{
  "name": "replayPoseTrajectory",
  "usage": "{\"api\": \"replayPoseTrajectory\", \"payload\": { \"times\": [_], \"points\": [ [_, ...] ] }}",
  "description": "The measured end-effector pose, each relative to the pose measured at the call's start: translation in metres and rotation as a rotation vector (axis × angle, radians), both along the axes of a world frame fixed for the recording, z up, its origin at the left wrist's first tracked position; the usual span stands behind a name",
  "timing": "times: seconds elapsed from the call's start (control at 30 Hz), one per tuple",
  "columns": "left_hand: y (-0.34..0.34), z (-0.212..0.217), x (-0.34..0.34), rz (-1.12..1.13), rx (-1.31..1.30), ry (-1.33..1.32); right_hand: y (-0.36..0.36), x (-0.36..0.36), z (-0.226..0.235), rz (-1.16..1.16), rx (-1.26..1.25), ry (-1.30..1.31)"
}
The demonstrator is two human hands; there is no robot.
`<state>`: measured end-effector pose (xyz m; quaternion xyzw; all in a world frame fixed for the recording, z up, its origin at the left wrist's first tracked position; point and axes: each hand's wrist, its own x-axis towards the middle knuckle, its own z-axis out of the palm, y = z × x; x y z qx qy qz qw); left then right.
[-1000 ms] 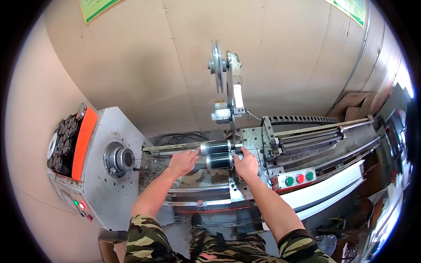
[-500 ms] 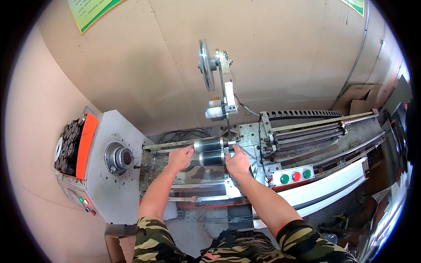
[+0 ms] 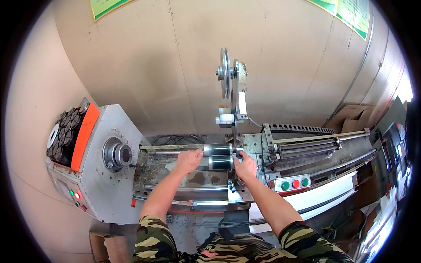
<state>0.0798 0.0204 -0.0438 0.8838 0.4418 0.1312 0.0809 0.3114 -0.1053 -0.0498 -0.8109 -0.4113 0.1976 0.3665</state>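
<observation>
Two shiny dark metal cylinders lie side by side across the middle of a long machine bed, a far cylinder and a near cylinder. My left hand is closed, its fingertips at the left end of the far cylinder. At the right ends of the cylinders is my right hand, thumb and fingers bent around the near one's end. A small metal block sits just past the far cylinder's right end. My fingers partly hide both cylinder ends.
Left of the bed stands a grey machine housing with a round chuck. Several dark round pieces lie on top. Behind the cylinders rises a pulley wheel. A button box and metal rods are at the right.
The whole view has shifted, so the machine and pulley wheel appear in a different place. Both hands stay at the cylinder ends, with little visible change in grip.
</observation>
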Motion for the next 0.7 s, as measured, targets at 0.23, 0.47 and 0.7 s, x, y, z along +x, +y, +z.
{"api": "replayPoseTrajectory", "payload": {
  "times": [0.23,0.47,0.7],
  "points": [
    [0.003,-0.008,0.005,-0.031,0.065,-0.05,0.001,0.002,-0.001,0.009,-0.026,-0.006],
    [0.006,-0.018,0.005,-0.075,0.118,-0.135,0.005,0.006,-0.014,-0.003,0.031,-0.046],
    [0.005,-0.013,0.006,-0.028,0.046,-0.083,0.005,0.004,-0.014,-0.019,0.013,-0.043]
  ]
}}
